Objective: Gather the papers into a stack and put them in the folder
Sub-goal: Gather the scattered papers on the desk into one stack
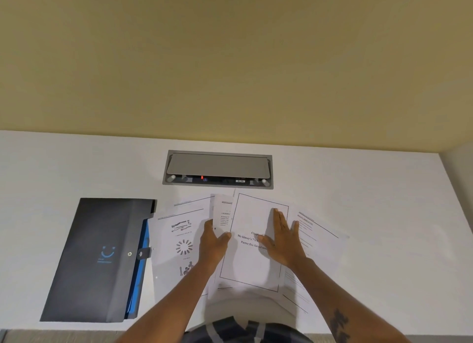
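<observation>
Several white printed papers lie fanned out and overlapping on the white table. The top sheet (252, 263), with a black border and a title, sits in the middle. My right hand (284, 240) lies flat on it, fingers spread. My left hand (213, 241) rests on the sheets at its left edge, thumb touching the top sheet. A sheet with diagrams (176, 242) lies to the left, another text sheet (317, 248) to the right. The black folder (99, 258) with a blue inner edge lies closed at the left, apart from both hands.
A grey cable box (217, 169) with a hinged lid is set into the table (371, 189) behind the papers. A beige wall rises at the back. The table's near edge runs just below the papers and the folder.
</observation>
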{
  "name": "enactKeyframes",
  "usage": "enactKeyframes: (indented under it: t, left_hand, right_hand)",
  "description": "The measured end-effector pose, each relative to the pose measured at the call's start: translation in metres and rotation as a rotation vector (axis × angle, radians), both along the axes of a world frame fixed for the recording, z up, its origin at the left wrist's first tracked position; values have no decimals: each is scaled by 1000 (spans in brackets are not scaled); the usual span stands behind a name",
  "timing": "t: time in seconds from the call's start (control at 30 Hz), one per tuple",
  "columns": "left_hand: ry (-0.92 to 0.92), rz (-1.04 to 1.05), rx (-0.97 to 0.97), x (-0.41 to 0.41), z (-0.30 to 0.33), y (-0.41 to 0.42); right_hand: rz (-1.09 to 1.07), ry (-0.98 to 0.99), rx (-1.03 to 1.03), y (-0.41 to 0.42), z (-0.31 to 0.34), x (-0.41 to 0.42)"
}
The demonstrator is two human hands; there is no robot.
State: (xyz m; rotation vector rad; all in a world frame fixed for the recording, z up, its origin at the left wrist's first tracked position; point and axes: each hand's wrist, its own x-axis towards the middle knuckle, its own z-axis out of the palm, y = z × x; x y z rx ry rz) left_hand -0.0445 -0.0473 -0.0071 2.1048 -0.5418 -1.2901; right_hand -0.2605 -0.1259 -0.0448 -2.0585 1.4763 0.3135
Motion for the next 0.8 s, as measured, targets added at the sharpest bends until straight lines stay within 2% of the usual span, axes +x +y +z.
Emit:
enactKeyframes:
  t: [0.33,0.4,0.5,0.6,0.63,0.7,0.8]
  left_hand:
    - [-19,-41,0,-19,-5,5]
    - [-30,-53,-4,-22,-6,6]
    - [-49,-63,9,-26,-7,7]
    - [-55,-75,25,-32,-8,8]
    - [-43,-70,27,-33,-8,8]
    - [-12,-58,20,-37,-8,8]
    - [5,-60,18,-44,-9,7]
  right_hand:
    - [-24,-370,207,16,-1,-9]
    - [-121,-463,204,20,-2,-12]
    - [-390,-584,114,24,6,-14]
    - [-584,-509,-73,21,9,-22]
    - [-623,-480,-79,19,11,-25]
    - [-671,-467,0,18,16,-29]
    - [-629,-478,72,25,15,-30]
